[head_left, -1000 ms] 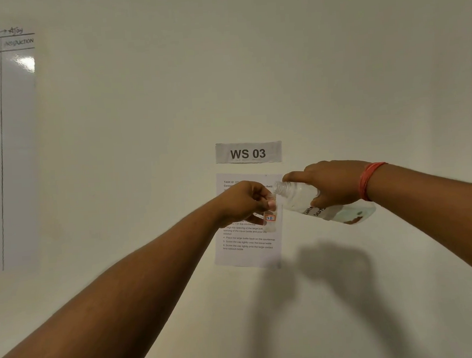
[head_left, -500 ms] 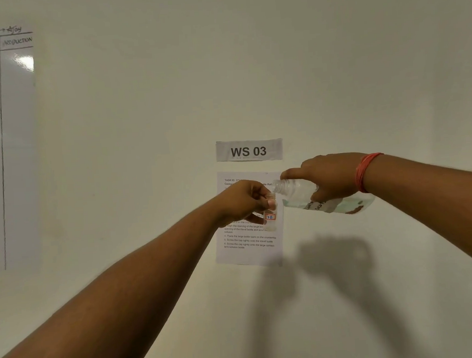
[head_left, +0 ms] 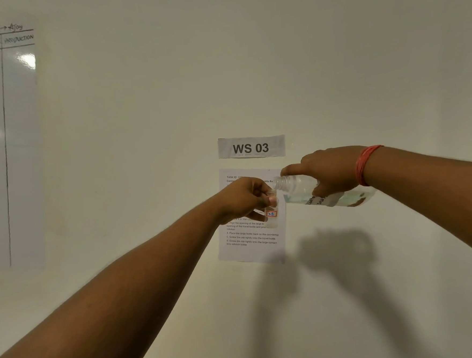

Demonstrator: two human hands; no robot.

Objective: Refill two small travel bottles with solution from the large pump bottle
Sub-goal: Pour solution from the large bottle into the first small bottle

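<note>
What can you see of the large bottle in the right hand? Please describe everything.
The large bottle is clear plastic and looks partly filled with a clear liquid. It has no cap or pump on; its threaded neck is open. A white label with dark letters wraps its body, and a dark patch shows near its base. It lies almost level in the air, neck pointing left, mouth at the top of the small bottle. The right hand grips it from above, forefinger stretched along the neck. Nothing else touches it.
</note>
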